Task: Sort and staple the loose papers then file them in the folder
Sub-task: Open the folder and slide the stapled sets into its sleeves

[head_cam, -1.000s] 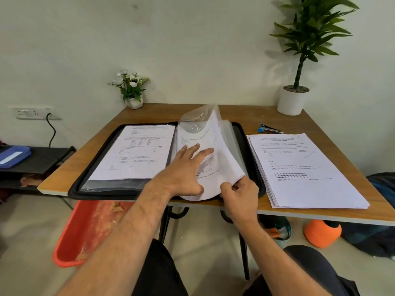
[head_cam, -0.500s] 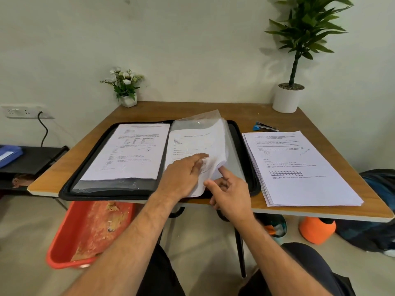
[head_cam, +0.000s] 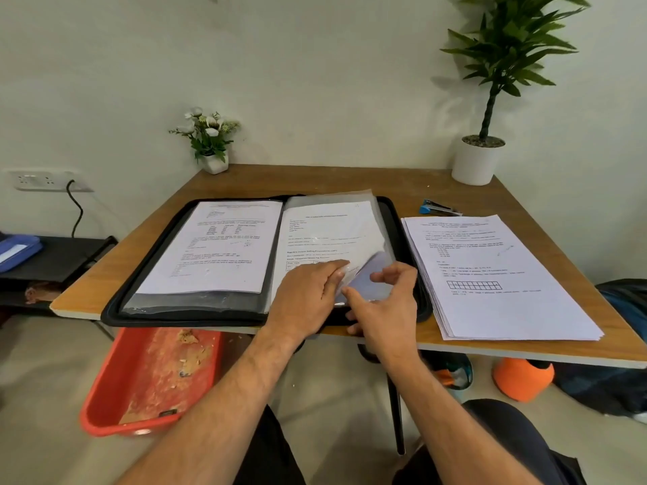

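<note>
The folder lay open at the table's near edge, its front rim overhanging slightly. The left hand rested flat, fingers straight, on the right-hand sleeved page; the right hand hovered loosely curled at that sleeve's lifted lower corner, gripping nothing that could be seen. Recommended: press the sheet flat while smoothing the corner down, avoiding creases. The loose papers sat just beside the folder, near the table's right edge; the stapler lay beyond them. Bare wood remained behind the folder.
</note>
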`<state>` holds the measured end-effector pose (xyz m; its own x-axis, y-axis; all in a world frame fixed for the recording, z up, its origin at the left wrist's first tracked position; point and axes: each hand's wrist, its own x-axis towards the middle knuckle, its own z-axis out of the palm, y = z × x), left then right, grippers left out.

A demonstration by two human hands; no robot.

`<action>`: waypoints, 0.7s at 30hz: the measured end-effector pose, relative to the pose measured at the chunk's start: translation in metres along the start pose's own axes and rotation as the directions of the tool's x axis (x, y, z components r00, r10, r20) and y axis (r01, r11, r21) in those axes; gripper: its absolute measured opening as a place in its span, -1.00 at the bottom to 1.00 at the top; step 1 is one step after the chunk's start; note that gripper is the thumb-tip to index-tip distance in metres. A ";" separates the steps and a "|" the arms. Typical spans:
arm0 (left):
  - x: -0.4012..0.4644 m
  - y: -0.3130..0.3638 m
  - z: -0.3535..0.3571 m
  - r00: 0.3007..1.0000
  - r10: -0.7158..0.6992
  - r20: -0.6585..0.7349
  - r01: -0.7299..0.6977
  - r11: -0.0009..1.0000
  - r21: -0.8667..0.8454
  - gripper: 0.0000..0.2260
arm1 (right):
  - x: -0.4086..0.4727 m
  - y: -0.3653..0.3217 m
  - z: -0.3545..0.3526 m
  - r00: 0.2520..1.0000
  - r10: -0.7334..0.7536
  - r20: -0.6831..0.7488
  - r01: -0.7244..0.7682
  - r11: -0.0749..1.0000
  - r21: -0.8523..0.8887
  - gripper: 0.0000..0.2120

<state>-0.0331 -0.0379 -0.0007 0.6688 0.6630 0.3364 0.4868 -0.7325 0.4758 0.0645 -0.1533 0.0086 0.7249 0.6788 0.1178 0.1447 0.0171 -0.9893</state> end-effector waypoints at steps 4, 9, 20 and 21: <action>-0.002 -0.004 0.002 1.000 0.001 -0.029 -0.001 1.000 -0.018 -0.52 | 0.004 -0.008 -0.002 0.997 0.030 0.068 -0.034 0.998 0.051 -0.14; -0.005 0.003 0.001 0.998 -0.011 -0.061 0.008 0.998 -0.057 -0.49 | 0.011 -0.004 -0.003 0.983 0.153 0.102 -0.152 0.988 -0.016 -0.15; -0.009 -0.008 0.006 1.000 0.011 -0.015 -0.012 0.999 -0.051 -0.57 | 0.016 -0.009 -0.006 0.958 0.229 0.172 -0.219 0.973 -0.078 -0.86; -0.009 -0.008 0.006 1.000 0.012 -0.013 -0.013 0.998 -0.054 -0.58 | 0.016 -0.008 -0.007 0.955 0.226 0.190 -0.214 0.973 -0.080 -0.88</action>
<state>-0.0393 -0.0391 -0.0121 0.6674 0.6560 0.3526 0.4475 -0.7316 0.5143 0.0798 -0.1480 0.0194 0.5976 0.7916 -0.1273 0.0391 -0.1873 -0.9815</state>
